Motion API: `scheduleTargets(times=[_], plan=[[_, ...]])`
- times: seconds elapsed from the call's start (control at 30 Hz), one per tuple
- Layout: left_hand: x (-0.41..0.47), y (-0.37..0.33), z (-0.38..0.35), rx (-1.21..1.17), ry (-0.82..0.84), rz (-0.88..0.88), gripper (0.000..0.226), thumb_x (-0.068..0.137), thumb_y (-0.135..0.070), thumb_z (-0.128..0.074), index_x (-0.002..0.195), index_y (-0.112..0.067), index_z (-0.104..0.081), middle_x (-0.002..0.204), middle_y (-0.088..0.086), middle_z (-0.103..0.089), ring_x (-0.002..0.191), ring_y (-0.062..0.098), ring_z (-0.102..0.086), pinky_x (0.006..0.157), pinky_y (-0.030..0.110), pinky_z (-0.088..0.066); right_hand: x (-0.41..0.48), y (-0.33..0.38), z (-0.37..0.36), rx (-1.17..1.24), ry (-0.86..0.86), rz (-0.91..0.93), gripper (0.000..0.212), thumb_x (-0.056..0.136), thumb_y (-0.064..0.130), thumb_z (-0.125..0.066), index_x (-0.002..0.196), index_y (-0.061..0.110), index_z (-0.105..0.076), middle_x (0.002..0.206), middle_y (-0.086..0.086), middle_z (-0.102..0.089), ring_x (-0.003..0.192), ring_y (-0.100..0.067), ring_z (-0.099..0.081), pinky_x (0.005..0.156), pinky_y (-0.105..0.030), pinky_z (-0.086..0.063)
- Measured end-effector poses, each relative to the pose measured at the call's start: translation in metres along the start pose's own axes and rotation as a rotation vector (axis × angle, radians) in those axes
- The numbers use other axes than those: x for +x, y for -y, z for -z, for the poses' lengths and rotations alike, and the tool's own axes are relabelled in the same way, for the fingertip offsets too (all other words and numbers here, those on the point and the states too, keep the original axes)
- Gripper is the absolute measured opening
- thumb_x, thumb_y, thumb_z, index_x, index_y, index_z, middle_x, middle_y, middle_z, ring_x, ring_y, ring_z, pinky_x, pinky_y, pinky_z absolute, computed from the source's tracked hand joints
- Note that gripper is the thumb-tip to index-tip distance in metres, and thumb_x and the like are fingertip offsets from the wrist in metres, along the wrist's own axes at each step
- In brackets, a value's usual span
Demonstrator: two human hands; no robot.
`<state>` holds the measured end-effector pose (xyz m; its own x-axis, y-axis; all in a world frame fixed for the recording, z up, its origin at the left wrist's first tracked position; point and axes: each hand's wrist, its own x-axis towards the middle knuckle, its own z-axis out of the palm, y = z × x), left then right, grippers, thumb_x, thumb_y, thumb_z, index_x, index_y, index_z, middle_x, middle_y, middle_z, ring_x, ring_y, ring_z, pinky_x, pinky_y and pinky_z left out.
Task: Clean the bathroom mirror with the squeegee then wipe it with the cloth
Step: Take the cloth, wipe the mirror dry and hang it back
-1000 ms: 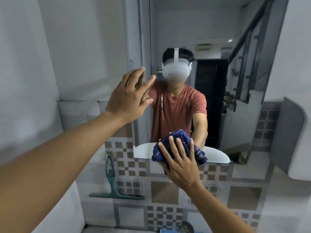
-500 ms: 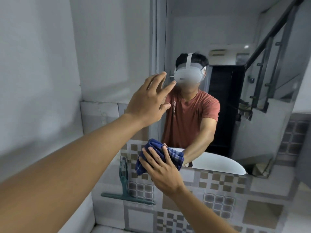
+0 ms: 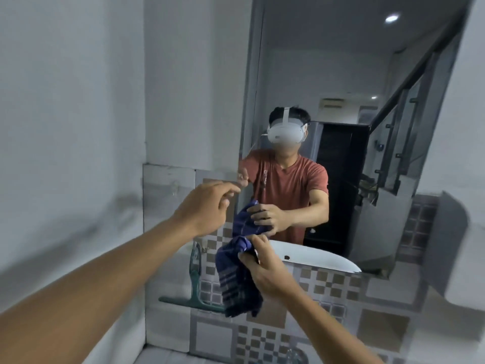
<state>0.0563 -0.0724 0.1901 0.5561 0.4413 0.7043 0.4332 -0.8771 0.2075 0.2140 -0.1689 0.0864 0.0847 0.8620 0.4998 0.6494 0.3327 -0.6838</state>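
The bathroom mirror [image 3: 341,61] fills the upper right of the wall and reflects me. My right hand [image 3: 265,269] grips a blue checked cloth [image 3: 237,282], which hangs loose just below the mirror's lower left corner, off the glass. My left hand [image 3: 207,208] hovers to the left of that corner, empty, fingers loosely curled and apart. A green squeegee [image 3: 195,285] hangs on the tiled wall below my left hand, blade down, partly behind the cloth.
Patterned grey and brown tiles [image 3: 328,290] cover the wall below the mirror. A plain white wall [image 3: 65,127] stands close on the left. A white ledge or fixture [image 3: 462,258] juts out at the right.
My left hand dropped from the mirror's left edge and curled its fingers. My right hand pulled the cloth off the wall, so it hangs loose now. The view tilted upward.
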Motion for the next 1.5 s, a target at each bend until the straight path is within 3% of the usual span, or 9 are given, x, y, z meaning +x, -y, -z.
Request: scheduleTargets(times=[0.17, 0.27, 0.33, 0.5, 0.73, 0.87, 1.0, 1.2, 1.5], plan=[[-0.047, 0.006, 0.011, -0.288, 0.447, 0.296, 0.038, 0.084, -0.013, -0.068, 0.118, -0.029, -0.070, 0.115, -0.009, -0.069, 0.109, 0.015, -0.064, 0.096, 0.037, -0.051, 0.006, 0.040, 0.017, 0.435, -0.015, -0.062, 0.022, 0.097, 0.019, -0.057, 0.114, 0.007, -0.060, 0.113, -0.028, -0.064, 0.099, -0.033, -0.064, 0.096, -0.052, -0.051], [-0.057, 0.010, 0.023, -0.421, 0.378, 0.361, 0.002, 0.088, -0.020, -0.070, 0.087, -0.020, -0.071, 0.076, -0.006, -0.067, 0.075, 0.017, -0.062, 0.074, 0.034, -0.048, 0.009, 0.054, 0.020, 0.656, 0.010, -0.103, 0.024, 0.103, 0.003, -0.048, 0.123, 0.011, -0.059, 0.113, -0.015, -0.070, 0.103, -0.024, -0.067, 0.087, -0.035, -0.055], [-0.059, 0.012, 0.032, -0.438, 0.295, 0.380, 0.017, 0.091, -0.020, -0.068, 0.076, -0.015, -0.065, 0.065, -0.004, -0.057, 0.064, 0.016, -0.054, 0.068, 0.031, -0.042, 0.011, 0.062, 0.018, 0.650, 0.010, -0.111, 0.035, 0.105, 0.002, -0.043, 0.131, 0.023, -0.054, 0.114, -0.015, -0.070, 0.099, -0.025, -0.069, 0.083, -0.038, -0.057], [-0.057, 0.019, 0.053, -0.444, 0.139, 0.402, 0.009, 0.092, -0.020, -0.067, 0.085, -0.015, -0.069, 0.072, 0.001, -0.065, 0.066, 0.018, -0.060, 0.070, 0.033, -0.047, 0.021, 0.080, 0.006, 0.427, -0.012, -0.050, 0.055, 0.100, -0.007, -0.032, 0.121, 0.032, -0.064, 0.112, -0.007, -0.073, 0.107, -0.034, -0.067, 0.092, -0.051, -0.055], [-0.046, 0.052, 0.070, -0.352, -0.048, 0.357, 0.021, 0.090, -0.014, -0.068, 0.101, -0.032, -0.066, 0.098, -0.013, -0.070, 0.087, 0.006, -0.066, 0.075, 0.020, -0.048, 0.053, 0.084, -0.017, 0.181, 0.012, 0.043, 0.033, 0.098, 0.013, -0.062, 0.128, 0.027, -0.062, 0.111, 0.007, -0.075, 0.103, -0.010, -0.071, 0.090, -0.034, -0.058], [-0.035, 0.079, 0.070, -0.311, -0.100, 0.369, 0.024, 0.090, -0.015, -0.068, 0.099, -0.036, -0.064, 0.097, -0.015, -0.070, 0.087, 0.007, -0.066, 0.078, 0.026, -0.053, 0.092, 0.080, -0.032, -0.050, -0.058, 0.084, 0.046, 0.095, 0.005, -0.060, 0.127, 0.038, -0.063, 0.114, 0.014, -0.067, 0.107, -0.005, -0.064, 0.097, -0.032, -0.054], [-0.013, 0.101, 0.070, -0.355, -0.256, 0.402, 0.020, 0.092, -0.014, -0.064, 0.094, -0.034, -0.064, 0.093, -0.014, -0.070, 0.086, 0.005, -0.065, 0.073, 0.021, -0.048, 0.136, 0.091, -0.039, -0.153, -0.159, 0.156, 0.041, 0.097, 0.008, -0.055, 0.125, 0.036, -0.061, 0.117, 0.008, -0.057, 0.101, 0.000, -0.054, 0.085, -0.007, -0.040], [0.025, 0.127, 0.072, -0.276, -0.399, 0.449, 0.019, 0.095, -0.009, -0.057, 0.100, -0.027, -0.062, 0.092, -0.011, -0.067, 0.083, 0.006, -0.063, 0.069, 0.024, -0.052, 0.190, 0.100, -0.056, -0.509, -0.263, 0.234, 0.036, 0.102, 0.017, -0.044, 0.131, 0.034, -0.056, 0.128, 0.002, -0.043, 0.077, -0.025, -0.065, 0.069, -0.042, -0.061], [0.023, 0.146, 0.051, -0.046, -0.253, 0.554, 0.027, 0.095, -0.010, -0.056, 0.119, -0.017, -0.044, 0.081, 0.000, -0.055, 0.067, 0.011, -0.053, 0.050, 0.021, -0.036, 0.186, 0.092, -0.073, -0.746, -0.188, 0.226, 0.024, 0.100, 0.018, -0.046, 0.118, 0.022, -0.060, 0.118, -0.005, -0.041, 0.064, -0.026, -0.057, 0.054, -0.035, -0.049]])
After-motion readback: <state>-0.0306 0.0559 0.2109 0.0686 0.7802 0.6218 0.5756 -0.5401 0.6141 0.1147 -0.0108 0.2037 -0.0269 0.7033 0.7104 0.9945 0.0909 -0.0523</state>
